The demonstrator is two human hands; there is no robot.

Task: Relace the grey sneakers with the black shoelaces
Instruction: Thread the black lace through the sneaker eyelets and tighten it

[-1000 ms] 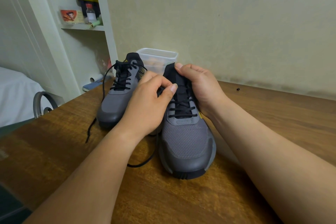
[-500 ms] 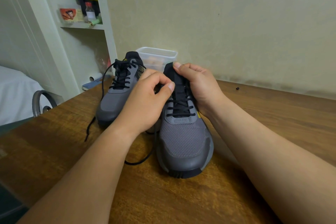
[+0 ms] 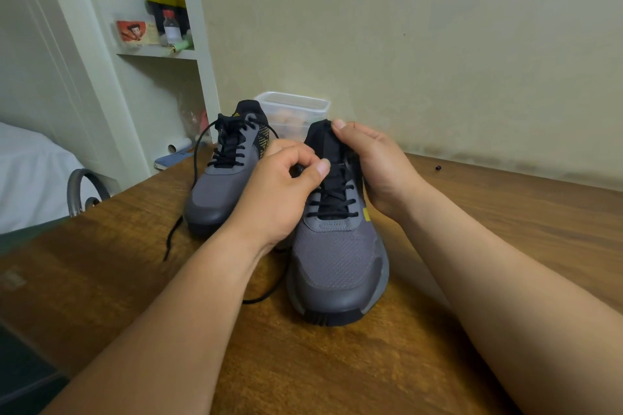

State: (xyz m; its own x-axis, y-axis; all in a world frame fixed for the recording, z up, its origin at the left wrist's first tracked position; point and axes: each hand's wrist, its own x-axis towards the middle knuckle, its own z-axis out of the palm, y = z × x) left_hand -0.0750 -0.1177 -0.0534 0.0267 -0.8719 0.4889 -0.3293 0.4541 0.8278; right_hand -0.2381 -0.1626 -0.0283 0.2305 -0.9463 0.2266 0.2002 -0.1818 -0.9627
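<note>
Two grey sneakers stand toes toward me on the wooden table [image 3: 505, 246]. The near sneaker [image 3: 337, 266] has black laces crossed over its lower eyelets. My right hand [image 3: 377, 165] grips its black tongue and right collar, thumb at the tongue's top. My left hand [image 3: 279, 192] pinches the black shoelace [image 3: 269, 290] at the upper eyelets on the shoe's left side; the lace's loose end trails onto the table. The far sneaker [image 3: 222, 178] to the left is laced, with its loose lace [image 3: 172, 239] hanging over the table.
A clear plastic container [image 3: 293, 111] stands behind the sneakers against the wall. A small dark object [image 3: 438, 167] lies at the table's back right. White shelves [image 3: 155, 54] with a bottle and boxes stand at left; a bed and metal frame [image 3: 81, 189] lie beyond the table's left edge.
The near sneaker has shifted slightly away from me and left. My left hand's fingers have curled tighter at the upper eyelets. My right hand keeps its hold on the tongue.
</note>
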